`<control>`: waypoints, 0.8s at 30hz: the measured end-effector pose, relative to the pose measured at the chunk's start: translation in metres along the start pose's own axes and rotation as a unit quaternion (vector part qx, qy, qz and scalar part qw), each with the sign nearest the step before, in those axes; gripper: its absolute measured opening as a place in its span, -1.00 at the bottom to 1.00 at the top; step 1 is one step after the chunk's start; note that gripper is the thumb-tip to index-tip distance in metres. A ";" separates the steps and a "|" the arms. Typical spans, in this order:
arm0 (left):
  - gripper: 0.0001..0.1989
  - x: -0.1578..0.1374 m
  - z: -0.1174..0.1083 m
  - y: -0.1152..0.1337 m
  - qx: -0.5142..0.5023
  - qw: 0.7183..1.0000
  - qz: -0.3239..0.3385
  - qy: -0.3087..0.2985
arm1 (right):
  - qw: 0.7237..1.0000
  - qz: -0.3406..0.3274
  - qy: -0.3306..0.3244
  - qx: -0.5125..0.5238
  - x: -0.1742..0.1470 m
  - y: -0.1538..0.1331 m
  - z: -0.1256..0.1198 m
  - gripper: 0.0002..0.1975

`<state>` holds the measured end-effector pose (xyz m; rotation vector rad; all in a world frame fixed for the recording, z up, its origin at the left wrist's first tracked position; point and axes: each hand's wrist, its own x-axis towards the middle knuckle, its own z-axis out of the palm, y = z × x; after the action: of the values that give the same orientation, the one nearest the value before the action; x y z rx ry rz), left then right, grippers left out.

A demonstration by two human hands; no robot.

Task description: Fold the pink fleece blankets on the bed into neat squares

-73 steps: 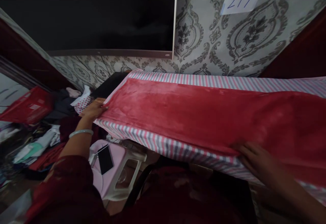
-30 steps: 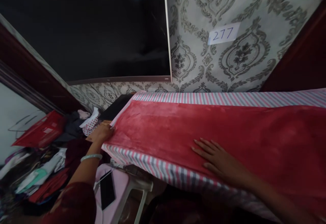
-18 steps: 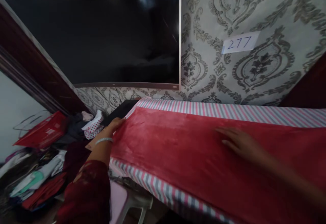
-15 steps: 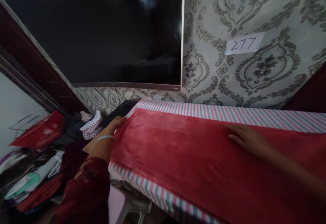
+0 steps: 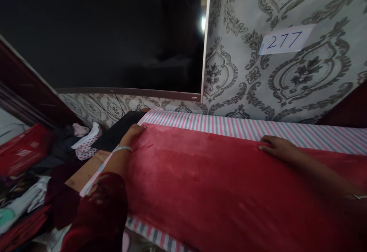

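Note:
A long red velvety cloth (image 5: 200, 168) lies spread over a pink, grey and white striped cloth (image 5: 229, 126), whose edges show behind it and at the front left. At the far left corner of the red cloth, my left hand (image 5: 134, 132) grips the edge, its thumb on top. My right hand (image 5: 278, 147) pinches the back edge farther right between thumb and fingers. Part of that hand's underside is hidden.
A heap of clothes (image 5: 60, 194) and a red bag (image 5: 23, 150) lie at the left. Beside my left arm is a brown board (image 5: 87, 169). A large dark television (image 5: 114, 38) hangs behind; a paper marked 277 (image 5: 286, 39) is on the patterned wall.
My left hand has moved up to the red cloth's corner. My right hand has gone from lying over the cloth to pinching its back edge. The view has shifted a little.

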<state>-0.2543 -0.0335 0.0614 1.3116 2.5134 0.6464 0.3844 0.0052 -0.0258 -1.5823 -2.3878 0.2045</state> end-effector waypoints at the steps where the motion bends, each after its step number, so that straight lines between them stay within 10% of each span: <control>1: -0.74 -0.002 0.004 0.000 0.011 1.000 0.005 0.009 | 1.000 0.000 -0.003 0.009 0.000 -0.002 -0.002 -0.62; 10: -0.59 -0.009 -0.003 0.007 0.099 0.982 0.044 0.156 | 0.994 0.049 0.092 0.039 0.017 -0.030 -0.046 -0.78; 18: -0.58 0.004 0.018 0.003 0.131 0.989 0.035 0.050 | 0.989 0.135 0.051 0.043 0.023 -0.042 0.004 -0.79; 24: -0.59 0.003 -0.014 -0.013 0.062 0.997 0.037 -0.029 | 0.994 0.080 0.063 -0.034 0.015 -0.044 -0.001 -0.60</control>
<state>-0.2711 -0.0420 0.0672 1.4513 2.5036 0.4658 0.3410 0.0015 -0.0109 -1.7645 -2.1961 0.0543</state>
